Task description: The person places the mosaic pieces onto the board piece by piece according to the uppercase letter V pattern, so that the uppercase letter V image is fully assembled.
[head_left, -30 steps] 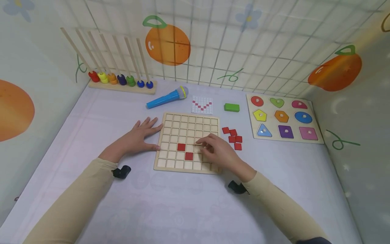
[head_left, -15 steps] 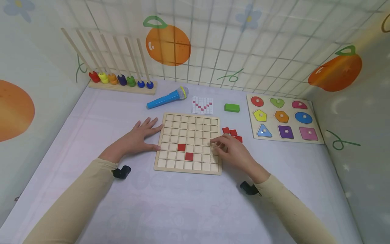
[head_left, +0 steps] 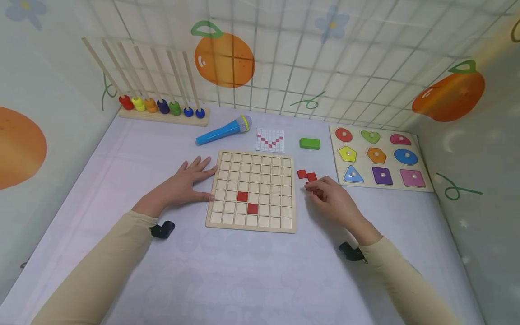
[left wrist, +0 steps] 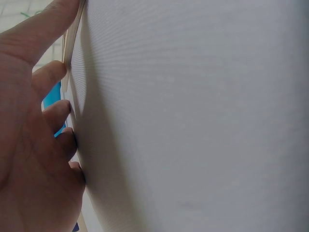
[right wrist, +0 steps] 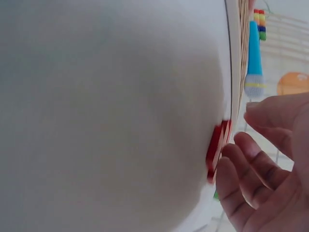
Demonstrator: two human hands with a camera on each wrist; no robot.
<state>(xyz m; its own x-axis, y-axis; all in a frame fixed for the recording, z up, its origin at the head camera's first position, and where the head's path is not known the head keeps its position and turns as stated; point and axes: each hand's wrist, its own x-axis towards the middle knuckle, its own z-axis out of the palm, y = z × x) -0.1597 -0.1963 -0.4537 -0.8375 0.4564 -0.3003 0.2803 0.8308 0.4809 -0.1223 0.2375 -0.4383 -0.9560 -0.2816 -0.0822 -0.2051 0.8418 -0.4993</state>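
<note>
Right hand (head_left: 336, 203) at red tiles (head_left: 301, 174), fingers parted, seemingly empty. Tiles likely light, stiff; best pinched by edges. Left hand (head_left: 184, 183), spread, touches board (head_left: 261, 176) at left.

7-peg bead rack (head_left: 162, 118), blue microphone (head_left: 221, 132), green block (head_left: 310, 144), 9-shape puzzle board (head_left: 361, 155)

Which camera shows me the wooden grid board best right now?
The head view: it shows the grid board from above, with two red tiles in its squares. The left wrist view catches only its edge at the left hand; the right wrist view, just a thin strip of its side.
</note>
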